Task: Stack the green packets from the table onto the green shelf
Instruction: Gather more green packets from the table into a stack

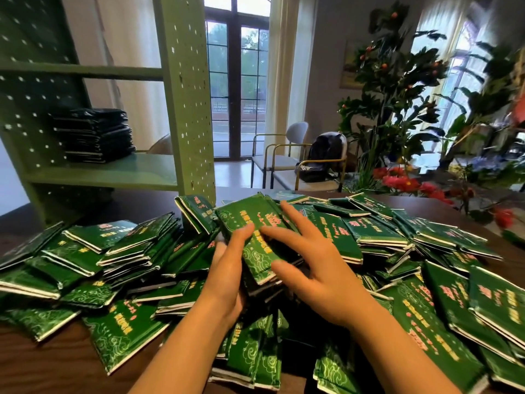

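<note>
Green packets (pixel 119 245) lie in a loose heap across most of the dark tabletop (pixel 42 365), overlapping at all angles, many with their white edges showing. In the middle of the heap the left hand (pixel 227 271) grips a bundle (pixel 250 226) of packets from its left side, thumb pressed on the top packet and the fingers hidden beneath. The bundle tilts up off the heap, its far end higher. The right hand (pixel 315 265) lies flat over the bundle's right side with fingers straight and spread apart, fingertips touching the top packet and the ones just beside it.

The green shelf (pixel 189 109) with perforated sides stands at the back left of the tabletop. On its lower board a stack (pixel 93 135) of packets sits near the left wall, in shadow. Beyond the tabletop are two chairs (pixel 281 157), one holding a dark bag (pixel 324 155), and leafy plants (pixel 397 81) on the right
</note>
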`<action>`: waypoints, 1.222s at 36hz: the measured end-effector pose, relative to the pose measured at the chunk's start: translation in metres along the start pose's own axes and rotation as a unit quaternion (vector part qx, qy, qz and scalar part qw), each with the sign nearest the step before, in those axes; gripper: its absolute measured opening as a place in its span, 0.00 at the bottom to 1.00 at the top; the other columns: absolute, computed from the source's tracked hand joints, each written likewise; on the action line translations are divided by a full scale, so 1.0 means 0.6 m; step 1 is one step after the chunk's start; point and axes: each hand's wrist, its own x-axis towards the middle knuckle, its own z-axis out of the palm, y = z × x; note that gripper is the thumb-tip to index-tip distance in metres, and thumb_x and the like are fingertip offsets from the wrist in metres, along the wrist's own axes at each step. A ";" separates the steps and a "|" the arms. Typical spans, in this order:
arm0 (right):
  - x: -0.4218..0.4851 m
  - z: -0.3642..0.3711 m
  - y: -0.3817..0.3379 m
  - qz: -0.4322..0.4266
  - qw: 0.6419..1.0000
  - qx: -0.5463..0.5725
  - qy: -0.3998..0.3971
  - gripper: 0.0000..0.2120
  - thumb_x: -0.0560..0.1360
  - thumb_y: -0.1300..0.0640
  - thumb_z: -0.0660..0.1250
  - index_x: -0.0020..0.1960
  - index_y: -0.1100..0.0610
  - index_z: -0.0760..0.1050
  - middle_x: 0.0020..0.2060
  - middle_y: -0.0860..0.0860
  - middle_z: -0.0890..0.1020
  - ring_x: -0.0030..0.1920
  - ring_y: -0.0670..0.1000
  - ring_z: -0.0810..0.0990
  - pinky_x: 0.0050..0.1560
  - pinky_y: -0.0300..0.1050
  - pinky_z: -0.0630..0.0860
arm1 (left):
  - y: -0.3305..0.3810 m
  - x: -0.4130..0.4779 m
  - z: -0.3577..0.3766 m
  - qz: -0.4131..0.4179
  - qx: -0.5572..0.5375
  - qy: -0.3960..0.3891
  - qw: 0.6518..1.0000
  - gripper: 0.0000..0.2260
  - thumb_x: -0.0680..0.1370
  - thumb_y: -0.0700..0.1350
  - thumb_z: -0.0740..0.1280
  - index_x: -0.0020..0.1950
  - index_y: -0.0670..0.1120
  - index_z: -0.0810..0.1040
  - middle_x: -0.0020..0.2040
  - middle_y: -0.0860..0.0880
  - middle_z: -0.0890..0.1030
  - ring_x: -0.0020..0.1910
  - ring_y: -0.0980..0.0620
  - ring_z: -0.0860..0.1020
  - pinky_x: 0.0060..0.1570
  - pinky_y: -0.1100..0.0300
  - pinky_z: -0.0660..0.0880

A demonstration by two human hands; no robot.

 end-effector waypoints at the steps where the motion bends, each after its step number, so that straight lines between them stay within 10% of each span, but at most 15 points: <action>1: 0.002 0.000 -0.002 0.017 1.000 0.017 0.018 0.24 0.71 0.33 0.55 0.67 0.34 0.65 0.76 0.39 0.54 0.74 0.36 0.53 0.68 0.31 0.53 | -0.002 0.001 0.001 0.009 0.005 0.012 1.000 0.40 0.59 0.55 0.77 0.69 0.47 0.72 0.59 0.45 0.82 0.61 0.43 0.79 0.63 0.43 0.74; 6: 0.020 -0.004 -0.004 0.033 0.998 0.023 0.046 0.21 0.76 0.49 0.61 0.70 0.46 0.69 0.70 0.41 0.67 0.70 0.35 0.63 0.66 0.26 0.58 | -0.006 -0.001 0.009 0.032 0.012 0.023 0.999 0.42 0.58 0.53 0.76 0.70 0.47 0.70 0.57 0.45 0.83 0.60 0.43 0.79 0.65 0.41 0.72; 13: 0.040 -0.031 -0.017 0.049 0.998 -0.018 -0.040 0.24 0.80 0.54 0.61 0.73 0.41 0.61 0.62 0.48 0.78 0.59 0.54 0.76 0.62 0.50 0.72 | -0.004 0.005 0.014 0.005 0.011 0.046 0.999 0.26 0.67 0.47 0.76 0.63 0.45 0.73 0.55 0.42 0.82 0.58 0.42 0.80 0.62 0.41 0.74; 19: 0.030 -0.063 -0.026 0.076 0.996 0.000 -0.053 0.24 0.80 0.53 0.61 0.74 0.44 0.60 0.70 0.37 0.66 0.65 0.32 0.63 0.62 0.24 0.59 | 0.023 -0.009 0.035 0.002 0.046 0.037 0.998 0.22 0.69 0.45 0.73 0.60 0.43 0.71 0.56 0.39 0.80 0.57 0.40 0.79 0.61 0.40 0.75; 23: 0.013 -0.075 -0.036 0.139 0.987 0.070 -0.040 0.27 0.79 0.50 0.62 0.75 0.44 0.57 0.72 0.40 0.64 0.69 0.38 0.63 0.69 0.40 0.63 | 0.036 -0.029 0.044 -0.002 0.052 0.020 0.998 0.09 0.75 0.39 0.68 0.50 0.45 0.69 0.47 0.41 0.79 0.46 0.42 0.80 0.56 0.41 0.77; 29: -0.034 -0.053 -0.079 0.154 0.966 0.204 -0.034 0.28 0.79 0.60 0.61 0.71 0.39 0.55 0.60 0.29 0.66 0.47 0.15 0.63 0.47 0.17 0.65 | 0.034 -0.080 0.031 0.074 0.106 -0.036 0.991 0.08 0.74 0.32 0.66 0.47 0.44 0.77 0.38 0.46 0.82 0.34 0.49 0.80 0.37 0.55 0.79; 35: -0.089 0.015 -0.131 0.136 0.969 0.205 0.012 0.38 0.77 0.65 0.63 0.76 0.43 0.47 0.73 0.37 0.57 0.65 0.23 0.58 0.67 0.25 0.59 | 0.031 -0.133 -0.043 0.142 0.198 -0.086 0.966 0.32 0.59 0.46 0.76 0.62 0.43 0.74 0.50 0.48 0.85 0.50 0.50 0.84 0.47 0.61 0.80; 40: -0.111 0.077 -0.155 0.117 0.960 0.247 0.055 0.40 0.73 0.63 0.65 0.73 0.41 0.47 0.67 0.29 0.58 0.66 0.25 0.57 0.66 0.23 0.56 | 0.044 -0.168 -0.092 0.181 0.287 -0.064 0.939 0.27 0.64 0.41 0.79 0.58 0.52 0.71 0.48 0.57 0.84 0.50 0.61 0.82 0.50 0.68 0.77; 44: -0.126 0.117 -0.179 0.115 0.959 0.252 0.064 0.39 0.72 0.60 0.64 0.75 0.40 0.48 0.74 0.44 0.60 0.73 0.41 0.60 0.74 0.47 0.60 | 0.052 -0.192 -0.129 0.190 0.298 -0.068 0.933 0.25 0.64 0.40 0.71 0.60 0.49 0.70 0.52 0.55 0.81 0.49 0.66 0.81 0.47 0.71 0.75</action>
